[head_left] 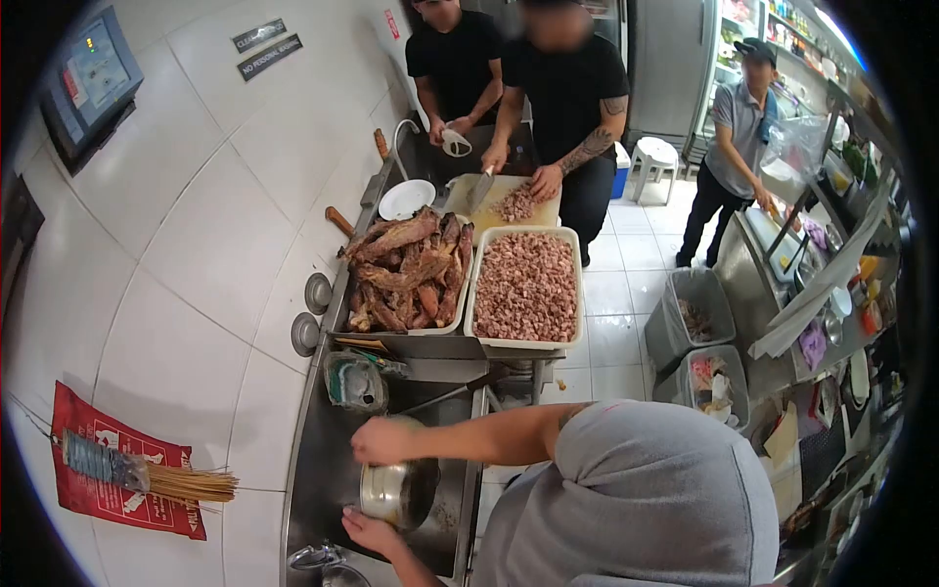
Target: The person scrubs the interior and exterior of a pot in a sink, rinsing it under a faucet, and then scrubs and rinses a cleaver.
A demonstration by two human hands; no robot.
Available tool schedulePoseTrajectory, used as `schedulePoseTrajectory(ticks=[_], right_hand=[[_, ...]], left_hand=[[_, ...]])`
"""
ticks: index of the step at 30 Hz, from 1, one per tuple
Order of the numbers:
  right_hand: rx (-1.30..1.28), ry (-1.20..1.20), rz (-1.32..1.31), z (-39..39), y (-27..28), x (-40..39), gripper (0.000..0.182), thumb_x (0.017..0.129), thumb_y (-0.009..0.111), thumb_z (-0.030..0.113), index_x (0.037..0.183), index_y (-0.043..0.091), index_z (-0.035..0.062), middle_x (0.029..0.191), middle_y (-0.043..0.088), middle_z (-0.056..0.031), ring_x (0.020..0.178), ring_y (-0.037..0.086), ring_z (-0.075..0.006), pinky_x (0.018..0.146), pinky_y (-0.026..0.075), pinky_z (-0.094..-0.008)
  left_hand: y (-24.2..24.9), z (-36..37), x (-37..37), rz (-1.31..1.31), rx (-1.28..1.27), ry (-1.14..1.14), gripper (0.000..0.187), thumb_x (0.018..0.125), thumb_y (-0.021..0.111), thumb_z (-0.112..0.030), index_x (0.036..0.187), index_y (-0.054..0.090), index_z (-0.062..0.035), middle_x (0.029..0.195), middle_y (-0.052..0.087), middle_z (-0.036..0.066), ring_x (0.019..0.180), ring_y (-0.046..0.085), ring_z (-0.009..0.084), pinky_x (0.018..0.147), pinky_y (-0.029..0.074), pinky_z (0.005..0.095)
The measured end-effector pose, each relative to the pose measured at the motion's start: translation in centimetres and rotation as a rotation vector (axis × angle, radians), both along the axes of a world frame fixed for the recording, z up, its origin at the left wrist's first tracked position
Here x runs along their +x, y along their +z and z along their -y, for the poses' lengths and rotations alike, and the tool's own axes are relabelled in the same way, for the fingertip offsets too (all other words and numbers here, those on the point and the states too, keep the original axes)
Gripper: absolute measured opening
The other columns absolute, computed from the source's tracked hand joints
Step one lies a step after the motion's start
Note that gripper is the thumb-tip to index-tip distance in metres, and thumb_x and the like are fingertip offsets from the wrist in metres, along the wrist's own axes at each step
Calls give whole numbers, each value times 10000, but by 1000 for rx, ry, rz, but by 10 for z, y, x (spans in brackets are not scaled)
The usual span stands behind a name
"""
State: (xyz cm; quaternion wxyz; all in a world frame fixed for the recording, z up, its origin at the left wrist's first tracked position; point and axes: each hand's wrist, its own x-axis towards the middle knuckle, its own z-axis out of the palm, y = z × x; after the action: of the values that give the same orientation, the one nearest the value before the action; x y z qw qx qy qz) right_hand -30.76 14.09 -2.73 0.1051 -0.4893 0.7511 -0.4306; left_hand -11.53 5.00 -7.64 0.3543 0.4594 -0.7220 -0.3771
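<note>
A metal pot [389, 497] sits tilted in the steel sink, its dark inside facing right. My right hand [383, 440] is closed just above the pot's upper side, slightly blurred. What it holds, if anything, is hidden. Below the pot, my left hand [368, 531] is right at its lower edge, palm partly up, fingers loosely apart. A clear plastic tub [355, 382] with greenish contents stands in the sink's upper corner. Near my right forearm, a long-handled tool [442, 393] lies across the sink's upper part.
Past the sink are a tray of browned meat pieces [406, 274] and a tray of chopped meat [525, 286]. A person cuts meat on a board [543, 208]; another stands alongside. A third person works at the right counter. Grey bins [693, 308] stand on the floor.
</note>
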Motion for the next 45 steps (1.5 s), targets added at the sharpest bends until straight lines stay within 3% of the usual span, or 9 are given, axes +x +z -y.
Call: schedulePoseTrajectory(ticks=[5, 7, 10, 17, 19, 25, 31, 39, 45], right_hand=[[-141, -187, 169, 11, -33, -5, 286, 791, 563, 266, 677, 632, 12, 680, 633, -182, 692, 648, -372, 689, 528, -459], [-142, 27, -246, 19, -1, 30, 285, 786, 571, 273, 683, 637, 15, 690, 642, -175, 695, 647, -372, 679, 523, -461], [-16, 105, -185, 29, 6, 30, 186, 750, 603, 230, 727, 654, 52, 743, 655, -148, 745, 656, -337, 694, 520, -434], [69, -73, 100, 26, -13, 2, 213, 762, 605, 262, 703, 646, 62, 770, 670, -127, 762, 657, -354, 705, 518, -452], [59, 142, -276, 32, 12, 42, 256, 765, 583, 254, 704, 659, 18, 726, 657, -178, 735, 659, -357, 702, 526, -452], [91, -9, 110, 19, -32, -37, 243, 775, 576, 241, 739, 665, 17, 745, 664, -185, 743, 663, -358, 686, 533, -457], [60, 92, -189, 36, 16, 29, 250, 776, 573, 244, 737, 660, 13, 719, 649, -196, 742, 651, -382, 697, 533, -466], [23, -123, 119, 17, -40, -24, 247, 774, 586, 239, 730, 663, 9, 708, 658, -168, 696, 649, -364, 679, 525, -448], [182, 130, -141, 37, 29, 28, 231, 769, 591, 278, 758, 663, 58, 765, 662, -165, 784, 646, -382, 716, 517, -481]], left_hand=[[2, -3, 16, -167, 185, 180, 533, 1018, 429, -333, 1171, 510, 171, 1107, 600, 302, 949, 574, 366, 917, 427, 410], [4, -2, 16, -44, 137, 208, 531, 1017, 432, -330, 1189, 505, 167, 1114, 598, 296, 963, 575, 365, 901, 440, 405], [19, 0, 13, 12, 203, -5, 519, 1017, 428, -322, 1159, 516, 169, 1104, 589, 293, 938, 553, 360, 897, 435, 392], [-7, 2, 18, -41, 71, 140, 467, 1016, 437, -303, 1079, 548, 146, 959, 601, 258, 862, 540, 316, 820, 439, 410], [-1, 4, 4, -7, -5, -35, 455, 1016, 442, -304, 1047, 546, 138, 920, 601, 225, 825, 524, 280, 795, 437, 394], [9, -1, 17, -115, 40, 91, 417, 1017, 437, -287, 916, 518, 110, 812, 554, 185, 730, 450, 251, 738, 420, 381], [15, 7, -1, 45, 68, -45, 412, 1012, 451, -287, 914, 520, 107, 813, 556, 176, 731, 455, 248, 738, 421, 381], [-5, 16, 29, -147, 62, 84, 400, 1020, 449, -277, 901, 513, 99, 795, 551, 105, 723, 428, 197, 708, 421, 354], [-6, 12, 3, -86, -20, -38, 410, 1016, 453, -277, 825, 489, 84, 733, 502, 143, 674, 399, 226, 658, 395, 366]])
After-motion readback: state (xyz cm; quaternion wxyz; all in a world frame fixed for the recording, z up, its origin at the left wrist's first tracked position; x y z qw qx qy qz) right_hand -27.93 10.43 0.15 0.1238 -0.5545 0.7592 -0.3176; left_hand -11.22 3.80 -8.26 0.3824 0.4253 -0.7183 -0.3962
